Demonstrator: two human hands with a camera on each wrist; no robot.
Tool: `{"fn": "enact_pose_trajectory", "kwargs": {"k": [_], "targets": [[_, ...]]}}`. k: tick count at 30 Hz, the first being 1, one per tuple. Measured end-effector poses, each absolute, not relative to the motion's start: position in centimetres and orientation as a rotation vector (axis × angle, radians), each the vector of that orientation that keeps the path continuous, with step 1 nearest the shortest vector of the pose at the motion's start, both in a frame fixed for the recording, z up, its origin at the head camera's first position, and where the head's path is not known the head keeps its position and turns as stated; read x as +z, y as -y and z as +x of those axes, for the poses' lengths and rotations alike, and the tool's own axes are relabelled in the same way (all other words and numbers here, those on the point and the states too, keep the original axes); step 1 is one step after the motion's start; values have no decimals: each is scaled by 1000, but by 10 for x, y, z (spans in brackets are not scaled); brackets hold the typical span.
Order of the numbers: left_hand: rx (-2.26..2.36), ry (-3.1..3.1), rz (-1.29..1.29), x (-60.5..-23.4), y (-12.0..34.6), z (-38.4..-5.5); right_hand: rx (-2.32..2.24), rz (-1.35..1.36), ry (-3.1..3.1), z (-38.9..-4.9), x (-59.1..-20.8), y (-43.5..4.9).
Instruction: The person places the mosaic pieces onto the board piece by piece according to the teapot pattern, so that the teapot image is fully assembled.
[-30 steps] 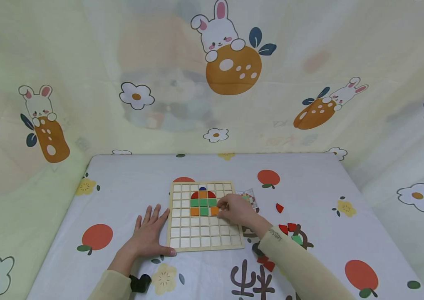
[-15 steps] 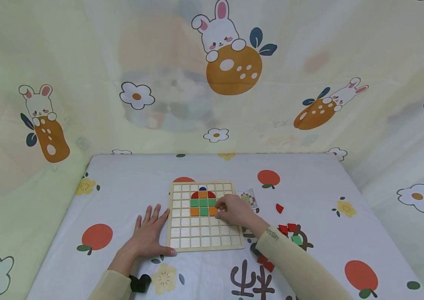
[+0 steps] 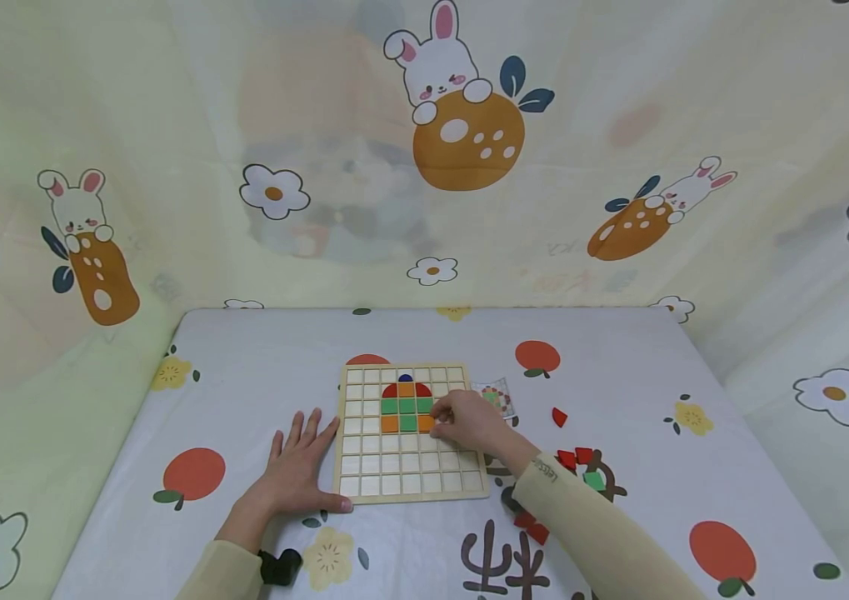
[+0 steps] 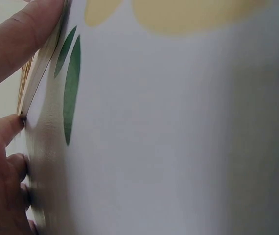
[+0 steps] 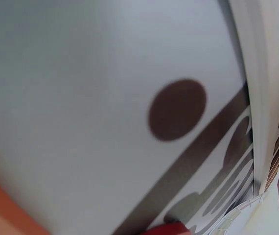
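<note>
A wooden grid board (image 3: 412, 483) lies on the table with green, orange, red and blue pieces set in its upper middle cells. My left hand (image 3: 292, 471) has its fingers spread along the board's left edge, thumb on the lower left corner. In the left wrist view, the thumb (image 4: 17, 41) and a finger touch the board's rim (image 4: 37, 81). Curled fingers of my right hand (image 3: 472, 421) pinch at the right side of an orange square tile (image 3: 426, 423), which sits in a cell beside a green tile (image 3: 408, 422). The fingertips partly hide that tile's edge.
A small printed pattern card (image 3: 497, 395) lies right of the board, partly behind the right hand. Loose red pieces (image 3: 560, 417) and a green piece (image 3: 594, 481) lie farther right, near the right sleeve. A black object (image 3: 281, 567) is beside the left sleeve.
The right fingers have shifted slightly left with the orange tile, which now lines up with its cell beside the green tile. The left hand and the board have not moved.
</note>
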State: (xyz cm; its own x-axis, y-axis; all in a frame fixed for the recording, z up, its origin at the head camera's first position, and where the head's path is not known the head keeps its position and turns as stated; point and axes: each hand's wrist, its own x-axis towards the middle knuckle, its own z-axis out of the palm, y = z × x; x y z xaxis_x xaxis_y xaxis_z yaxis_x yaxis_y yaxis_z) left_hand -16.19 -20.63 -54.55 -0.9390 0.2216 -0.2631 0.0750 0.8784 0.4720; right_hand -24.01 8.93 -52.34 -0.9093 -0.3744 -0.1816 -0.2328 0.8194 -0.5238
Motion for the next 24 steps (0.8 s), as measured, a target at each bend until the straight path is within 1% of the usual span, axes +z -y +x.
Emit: {"fn": "enact_pose_trajectory", "kwargs": {"k": [24], "targets": [[685,-2747,237,-545,207,-162,-749,-476,-2742,-241,-525,-89]]}}
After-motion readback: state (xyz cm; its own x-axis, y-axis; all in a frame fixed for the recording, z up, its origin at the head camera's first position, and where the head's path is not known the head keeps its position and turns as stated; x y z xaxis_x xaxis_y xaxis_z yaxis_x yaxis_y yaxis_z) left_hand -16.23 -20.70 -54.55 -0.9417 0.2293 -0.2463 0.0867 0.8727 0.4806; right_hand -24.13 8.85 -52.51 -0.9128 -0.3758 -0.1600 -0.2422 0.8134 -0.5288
